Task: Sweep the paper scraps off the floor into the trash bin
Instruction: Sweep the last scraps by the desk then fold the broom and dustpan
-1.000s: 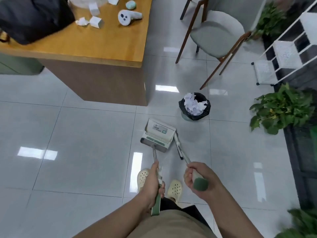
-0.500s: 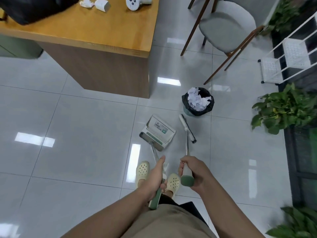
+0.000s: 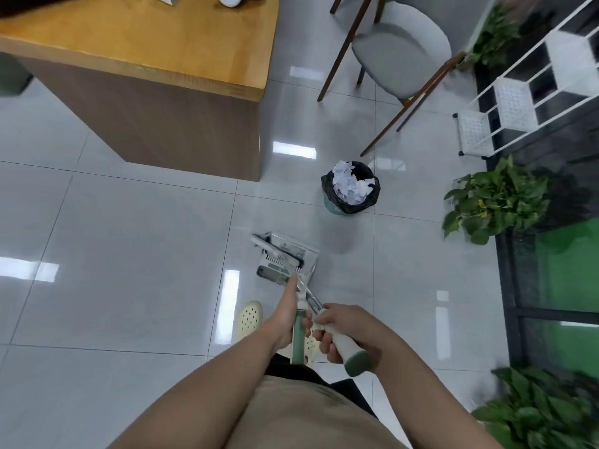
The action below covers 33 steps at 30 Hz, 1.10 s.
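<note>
Gripping the dustpan (image 3: 285, 257) handle, the left hand (image 3: 288, 314) curls its fingers around it; the right hand (image 3: 340, 328) wraps the broom (image 3: 275, 251) handle. The broom head lies in the pan. The bin (image 3: 350, 189), beyond the pan, brims with scraps (image 3: 348, 183).

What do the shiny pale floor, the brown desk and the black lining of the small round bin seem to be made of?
Shiny pale floor: probably glazed ceramic tile; grout lines show and it mirrors the ceiling lights.
Brown desk: looks like wood or wood veneer, matt, with faint grain.
Black lining of the small round bin: thin plastic bag, judging by its crinkled glossy folds.
</note>
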Available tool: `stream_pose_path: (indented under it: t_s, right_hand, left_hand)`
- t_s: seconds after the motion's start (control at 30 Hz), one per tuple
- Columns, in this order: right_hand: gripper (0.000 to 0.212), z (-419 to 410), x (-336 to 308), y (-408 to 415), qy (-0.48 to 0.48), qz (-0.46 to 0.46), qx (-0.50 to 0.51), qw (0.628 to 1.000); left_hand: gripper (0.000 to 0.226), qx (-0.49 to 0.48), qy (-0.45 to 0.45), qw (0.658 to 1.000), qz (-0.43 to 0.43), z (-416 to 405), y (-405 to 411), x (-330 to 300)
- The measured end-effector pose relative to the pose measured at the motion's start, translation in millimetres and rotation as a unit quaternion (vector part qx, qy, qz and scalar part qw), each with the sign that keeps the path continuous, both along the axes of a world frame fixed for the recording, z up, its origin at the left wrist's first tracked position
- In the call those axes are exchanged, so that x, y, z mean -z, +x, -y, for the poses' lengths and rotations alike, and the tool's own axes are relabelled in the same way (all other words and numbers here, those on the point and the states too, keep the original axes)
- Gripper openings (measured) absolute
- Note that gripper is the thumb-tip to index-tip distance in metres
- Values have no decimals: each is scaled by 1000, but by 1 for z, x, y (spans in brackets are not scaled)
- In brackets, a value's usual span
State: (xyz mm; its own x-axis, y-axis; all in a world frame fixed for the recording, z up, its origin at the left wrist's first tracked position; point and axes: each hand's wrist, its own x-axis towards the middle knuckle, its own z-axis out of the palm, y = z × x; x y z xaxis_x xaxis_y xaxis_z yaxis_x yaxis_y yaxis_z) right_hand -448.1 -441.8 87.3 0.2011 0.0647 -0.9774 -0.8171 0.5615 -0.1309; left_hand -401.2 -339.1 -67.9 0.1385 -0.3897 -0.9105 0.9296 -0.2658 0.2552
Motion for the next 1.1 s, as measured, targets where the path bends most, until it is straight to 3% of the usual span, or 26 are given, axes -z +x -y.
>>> stream_pose_path:
  t_s: [0.07, 0.17, 0.3, 0.4, 0.5, 0.63, 0.73, 0.8, 0.87, 1.0, 1.1]
  right_hand:
    - [11, 1, -3, 5, -7, -9, -10, 1000]
    - [7, 10, -15, 20, -46, -3, -5, 999]
    - [6, 14, -24, 39, -71, 12, -21, 997]
    - [14, 4, -12, 44, -110, -11, -75, 991]
    - [30, -7, 2, 37, -107, -46, -65, 991]
    - [19, -9, -7, 35, -84, -34, 0, 996]
    - [14, -2, -16, 37, -80, -24, 37, 996]
    - [17, -1, -18, 37, -87, -17, 24, 996]
    - [22, -3, -19, 38, -98, -24, 5, 995]
    - [8, -8, -22, 45, -83, -33, 9, 996]
    - [13, -6, -24, 48, -78, -16, 16, 997]
  left_hand:
    - [93, 9, -4, 1000, 7, 4, 11, -4]
    - [100, 67, 22, 997, 21, 2, 20, 0]
    - [90, 106, 23, 994, 19, 3, 9, -11]
    - [76, 112, -7, 994, 2, 12, 7, -25]
    - [78, 87, -40, 995, -27, 15, 14, -33]
    - [42, 58, -41, 997, -10, 21, 20, -28]
    - [76, 36, -24, 998, -46, 25, 20, -29]
    - [87, 21, -22, 998, -55, 27, 16, -30]
    - [85, 4, -22, 999, -48, 24, 12, -28]
    - [71, -67, -37, 996, -45, 28, 14, -22]
    - [73, -73, -48, 995, -47, 28, 20, -20]
